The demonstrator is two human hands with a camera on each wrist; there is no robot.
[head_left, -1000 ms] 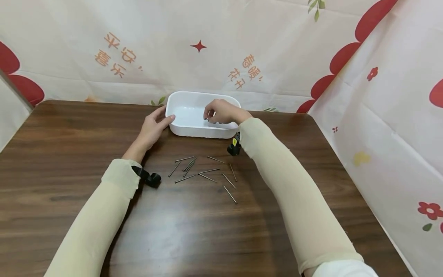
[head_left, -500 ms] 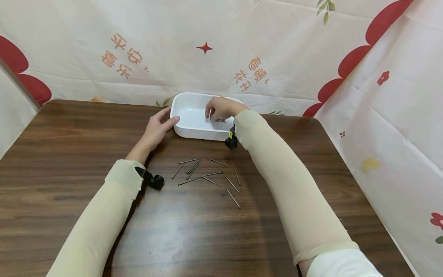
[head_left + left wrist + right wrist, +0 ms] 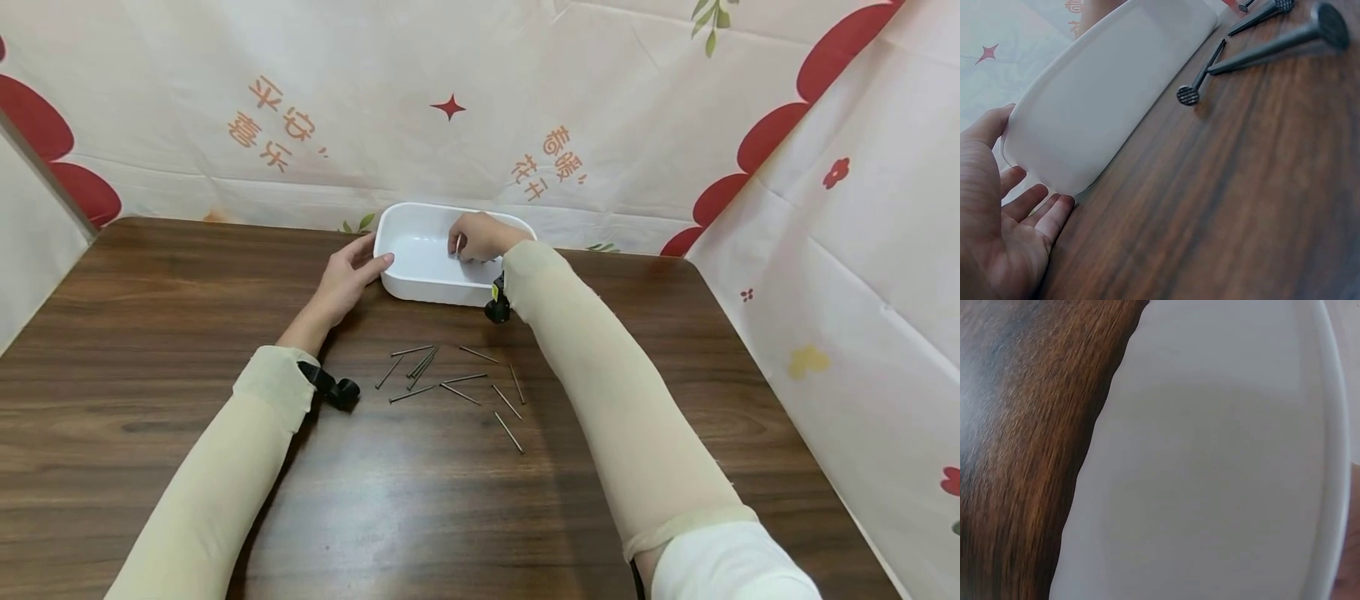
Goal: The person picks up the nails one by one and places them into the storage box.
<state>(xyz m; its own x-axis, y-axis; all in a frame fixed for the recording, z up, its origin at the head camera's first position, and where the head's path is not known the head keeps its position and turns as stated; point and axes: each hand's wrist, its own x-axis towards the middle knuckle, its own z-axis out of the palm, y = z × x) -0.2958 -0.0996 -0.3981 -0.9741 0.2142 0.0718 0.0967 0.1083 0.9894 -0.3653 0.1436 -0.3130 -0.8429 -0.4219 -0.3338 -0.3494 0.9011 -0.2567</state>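
A white oblong plastic box (image 3: 435, 291) stands at the table's back edge. My left hand (image 3: 343, 279) holds its left end, thumb on the rim and fingers along the outer wall. In the left wrist view those fingers (image 3: 1054, 215) reach low on the wall. My right hand (image 3: 480, 237) is inside the box, fingers bent and pointing down near its floor; I cannot tell whether a nail is between the fingertips. Small dark metal bits show under that hand. Several steel nails (image 3: 508, 432) lie scattered on the table in front of the box.
The brown wood-grain table (image 3: 375, 500) ends just behind the box at a printed cloth backdrop (image 3: 337, 67). Another cloth (image 3: 862, 333) hangs along the right side. In the right wrist view the box's outer wall (image 3: 1210, 456) fills most of the frame, and its rim hides the right hand.
The head view has shifted slightly. My right hand stays low in the box with its fingers slightly repositioned. The left hand keeps its hold, and the nails on the table have not moved.
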